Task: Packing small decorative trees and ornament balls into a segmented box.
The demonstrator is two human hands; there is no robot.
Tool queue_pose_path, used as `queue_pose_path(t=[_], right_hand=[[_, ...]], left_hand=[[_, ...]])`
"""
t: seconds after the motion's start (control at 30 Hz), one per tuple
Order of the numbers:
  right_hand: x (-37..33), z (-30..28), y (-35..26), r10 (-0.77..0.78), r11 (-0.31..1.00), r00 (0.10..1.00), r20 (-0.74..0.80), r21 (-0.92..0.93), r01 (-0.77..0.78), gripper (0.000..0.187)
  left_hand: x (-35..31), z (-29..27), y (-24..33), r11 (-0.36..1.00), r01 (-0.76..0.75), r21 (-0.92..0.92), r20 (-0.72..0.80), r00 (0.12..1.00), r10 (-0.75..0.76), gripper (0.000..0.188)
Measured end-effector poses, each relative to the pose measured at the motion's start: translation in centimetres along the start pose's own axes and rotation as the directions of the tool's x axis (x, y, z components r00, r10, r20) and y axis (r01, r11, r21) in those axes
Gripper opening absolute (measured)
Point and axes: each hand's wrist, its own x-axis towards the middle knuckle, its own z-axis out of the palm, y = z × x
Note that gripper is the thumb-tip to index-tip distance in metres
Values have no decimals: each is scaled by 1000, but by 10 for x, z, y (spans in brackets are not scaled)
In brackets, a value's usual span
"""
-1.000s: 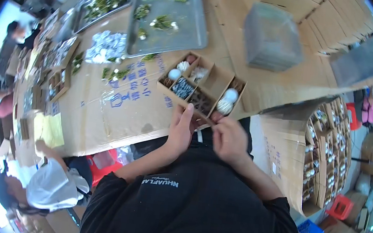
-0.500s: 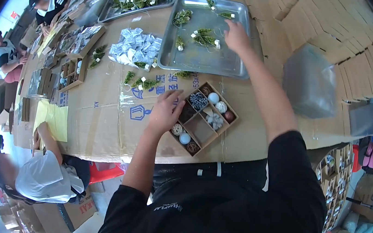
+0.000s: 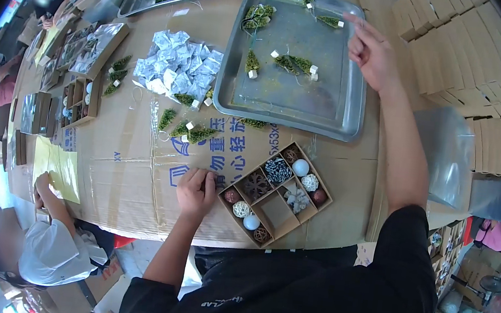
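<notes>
The left hand (image 3: 196, 192) curled, contents unseen, by the partitioned box (image 3: 279, 213). The half-open, empty right hand (image 3: 373, 56) overhung the metal tray's right edge (image 3: 357, 116).

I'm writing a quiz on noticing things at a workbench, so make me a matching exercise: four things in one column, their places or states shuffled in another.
Things
1. Square divided box of brown cardboard
2. Shallow rectangular tray of silvery metal
3. Heap of small silvery-white packets
4. Pale yellow sheet of paper

Places or states
A. Just left of the tray
B. Beside the person's left hand
C. By the hand of a co-worker in a white top
D. Bears scattered mossy green sprigs

Pairs: 1-B, 2-D, 3-A, 4-C
</notes>
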Motion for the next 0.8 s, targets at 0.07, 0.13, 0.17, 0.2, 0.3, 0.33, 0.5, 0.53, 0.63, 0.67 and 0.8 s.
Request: queue_pose_path(t=[0.07,0.13,0.17,0.2,0.3,0.33,0.5,0.53,0.63,0.67,0.8], right_hand=[[-13,38,15,-105,851,993,-51,-522,63,43],[-10,66,27,-6,270,997,-74,-960,-69,37],[-2,49,54,-48,138,994,101,-985,106,30],[4,31,82,-68,-2,960,273,-962,274,23],[-4,50,96,149,-104,982,118,-986,134,13],[-6,54,95,144,-101,981,126,-985,142,13],[-19,43,98,136,-238,966,220,-939,248,14],[-23,40,101,124,-246,967,221,-937,246,14],[-35,40,94,-22,-156,949,315,-938,308,14],[-40,40,88,-97,34,949,301,-952,305,13],[-61,73,29,101,882,995,-24,-459,-101,12]], left_hand=[[-1,-3,-1,1000,-2,-29,29,1000,3,14],[-2,-3,-2,1000,-10,-26,19,1000,11,14],[0,0,-2,999,-29,-35,7,1000,30,14],[2,4,-1,999,-39,-35,9,999,40,14],[-3,3,-3,999,5,-33,9,1000,-5,16],[-4,2,-2,1000,5,-26,2,1000,-5,16],[-5,1,0,999,-9,45,-28,1000,10,18],[-5,2,2,998,2,63,-35,999,0,19],[-6,1,3,997,-3,81,-52,999,7,19],[-6,1,4,997,-14,82,-52,998,19,19],[-1,2,5,966,224,-133,-8,974,-227,16]])
